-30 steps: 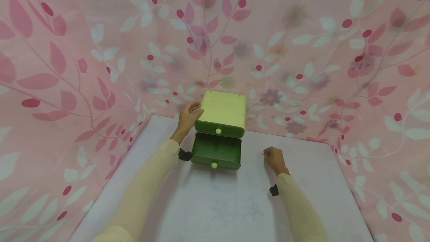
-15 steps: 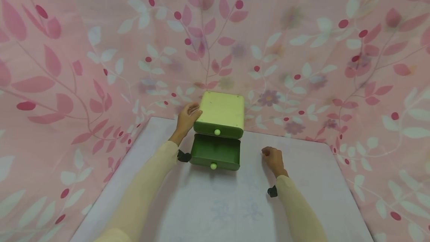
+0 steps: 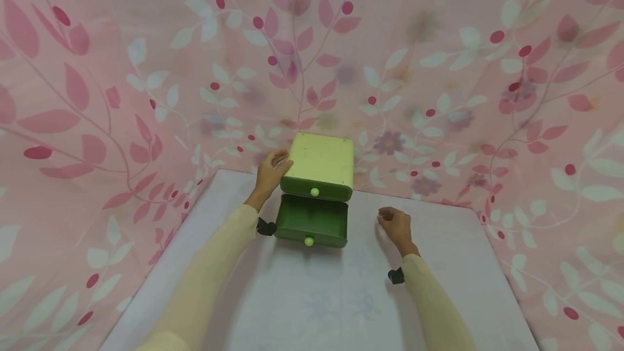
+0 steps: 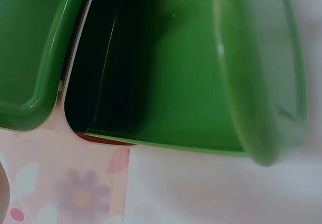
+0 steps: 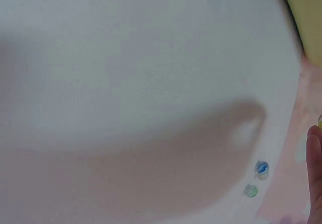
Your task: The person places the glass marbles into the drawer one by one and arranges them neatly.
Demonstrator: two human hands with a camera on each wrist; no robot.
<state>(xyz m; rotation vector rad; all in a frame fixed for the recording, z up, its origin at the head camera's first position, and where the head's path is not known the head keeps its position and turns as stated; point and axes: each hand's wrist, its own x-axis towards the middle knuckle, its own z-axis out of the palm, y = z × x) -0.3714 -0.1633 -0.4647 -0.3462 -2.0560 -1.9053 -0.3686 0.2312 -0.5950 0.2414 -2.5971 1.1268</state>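
Note:
A small two-drawer cabinet with a pale green body stands at the back of the table. Its upper green drawer is closed, while the lower drawer is pulled out; the left wrist view looks into its green interior. My left hand rests against the cabinet's left side, thumb at the top edge. To the right of the cabinet, apart from it, my right hand is above the table. It pinches a small clear-yellow marble, mostly cut off by the frame edge in the right wrist view.
A blue marble and a greenish marble lie near the table's back edge in the right wrist view. White cloth covers the table. A pink floral curtain hangs close behind and along both sides.
My right hand has shifted slightly left and up, its fingers a little raised. My left hand, the cabinet and the lower drawer stay as they were, apart from a small view shift.

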